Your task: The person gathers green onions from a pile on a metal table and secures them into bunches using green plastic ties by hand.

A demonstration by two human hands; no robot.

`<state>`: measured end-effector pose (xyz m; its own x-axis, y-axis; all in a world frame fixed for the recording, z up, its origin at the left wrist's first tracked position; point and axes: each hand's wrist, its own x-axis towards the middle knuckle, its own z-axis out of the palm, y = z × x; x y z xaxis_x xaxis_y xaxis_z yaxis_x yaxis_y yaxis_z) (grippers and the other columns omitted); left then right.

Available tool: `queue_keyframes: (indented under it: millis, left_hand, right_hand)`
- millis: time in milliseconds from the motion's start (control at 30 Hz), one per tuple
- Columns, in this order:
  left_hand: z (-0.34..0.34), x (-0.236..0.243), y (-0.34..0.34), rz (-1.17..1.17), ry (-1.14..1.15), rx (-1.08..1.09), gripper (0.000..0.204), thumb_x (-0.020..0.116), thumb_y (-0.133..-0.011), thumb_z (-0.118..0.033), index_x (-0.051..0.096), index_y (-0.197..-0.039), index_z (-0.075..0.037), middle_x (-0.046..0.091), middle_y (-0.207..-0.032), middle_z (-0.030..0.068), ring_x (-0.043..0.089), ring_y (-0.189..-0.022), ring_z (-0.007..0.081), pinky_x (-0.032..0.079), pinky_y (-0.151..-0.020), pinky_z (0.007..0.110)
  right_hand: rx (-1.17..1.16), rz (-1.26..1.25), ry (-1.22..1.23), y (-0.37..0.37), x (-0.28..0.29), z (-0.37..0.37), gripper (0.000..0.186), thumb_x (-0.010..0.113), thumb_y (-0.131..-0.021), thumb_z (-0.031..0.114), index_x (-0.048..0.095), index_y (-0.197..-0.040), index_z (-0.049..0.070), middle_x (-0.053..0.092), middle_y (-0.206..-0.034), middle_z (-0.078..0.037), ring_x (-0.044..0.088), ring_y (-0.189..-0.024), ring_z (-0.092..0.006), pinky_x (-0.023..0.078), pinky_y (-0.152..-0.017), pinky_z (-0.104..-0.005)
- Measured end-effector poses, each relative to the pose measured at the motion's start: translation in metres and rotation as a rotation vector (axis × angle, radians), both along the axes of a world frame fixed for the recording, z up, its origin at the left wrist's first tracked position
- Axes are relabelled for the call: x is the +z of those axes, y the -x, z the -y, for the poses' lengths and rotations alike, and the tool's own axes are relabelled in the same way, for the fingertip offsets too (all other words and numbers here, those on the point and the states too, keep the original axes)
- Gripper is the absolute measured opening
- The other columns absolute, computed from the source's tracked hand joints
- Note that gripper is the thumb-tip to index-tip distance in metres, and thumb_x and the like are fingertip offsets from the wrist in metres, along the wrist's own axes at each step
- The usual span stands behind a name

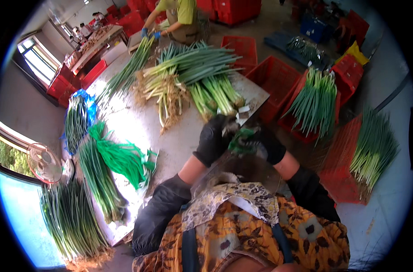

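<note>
Both my hands wear black gloves and meet in front of my chest, at the near right edge of the table. My left hand [214, 138] is closed, its fingers curled at a small brownish, blurred thing. My right hand [270, 146] is closed beside a green, crumpled thing [242, 141] between the two hands. Blur and the gloves hide what that green thing is and how it is gripped. Just beyond my hands lie trimmed scallion bundles [222, 96] with pale stems toward me. Behind them is a pile of untrimmed scallions [170, 77] with brown roots.
Green plastic ties [122, 156] lie on the metal table [124, 115], near more scallions [100, 181]. Red crates [276, 77] stand to the right, one with scallions [313, 102]. A fan [44, 163] is at left. Across the table, a person [181, 22] in blue gloves handles scallions.
</note>
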<state>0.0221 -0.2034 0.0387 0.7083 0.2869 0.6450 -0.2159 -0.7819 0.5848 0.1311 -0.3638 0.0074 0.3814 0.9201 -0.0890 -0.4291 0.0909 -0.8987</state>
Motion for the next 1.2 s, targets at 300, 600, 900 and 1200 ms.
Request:
queue_keyframes:
  millis: [300, 600, 900, 1200]
  left_hand:
    - [0.002, -0.006, 0.024, -0.566, 0.863, -0.313, 0.016, 0.070, -0.083, -0.017, 0.061, -0.084, -0.004, 0.058, -0.070, -0.0019, 0.048, -0.057, 0.0033, 0.037, -0.048, 0.019]
    - [-0.030, -0.041, 0.044, 0.078, 1.883, -0.646, 0.012, 0.047, -0.092, -0.003, 0.056, -0.101, -0.001, 0.062, -0.103, 0.0146, 0.056, -0.109, 0.0321, 0.039, -0.104, 0.053]
    - [-0.046, -0.099, 0.025, 0.175, 2.267, -0.558, 0.013, 0.040, -0.094, -0.003, 0.053, -0.094, -0.002, 0.057, -0.079, 0.0072, 0.058, -0.078, 0.0240, 0.050, -0.082, 0.038]
    - [-0.056, 0.008, 0.045, -0.650, 0.888, -0.385, 0.020, 0.059, -0.086, -0.010, 0.061, -0.105, -0.007, 0.060, -0.081, 0.0018, 0.058, -0.067, 0.0129, 0.047, -0.059, 0.024]
  right_hand:
    - [-0.203, -0.048, 0.033, 0.014, 0.005, -0.009, 0.020, 0.068, -0.080, 0.006, 0.063, -0.099, -0.001, 0.064, -0.079, -0.004, 0.060, -0.063, -0.0116, 0.048, -0.057, -0.0256]
    - [-0.319, 0.063, 0.221, -0.003, -0.008, 0.024, 0.015, 0.061, -0.088, 0.014, 0.062, -0.091, -0.001, 0.064, -0.080, -0.006, 0.060, -0.062, -0.0157, 0.053, -0.060, -0.0302]
    - [-0.123, -0.763, -0.373, -0.001, -0.017, 0.020, 0.015, 0.053, -0.093, 0.016, 0.059, -0.096, 0.003, 0.059, -0.081, -0.004, 0.058, -0.077, -0.0191, 0.052, -0.078, -0.0367]
    - [0.009, 0.935, 0.295, -0.039, -0.053, 0.043, 0.035, 0.062, -0.086, 0.015, 0.057, -0.120, 0.010, 0.065, -0.093, -0.007, 0.058, -0.070, -0.0094, 0.048, -0.058, -0.0249]
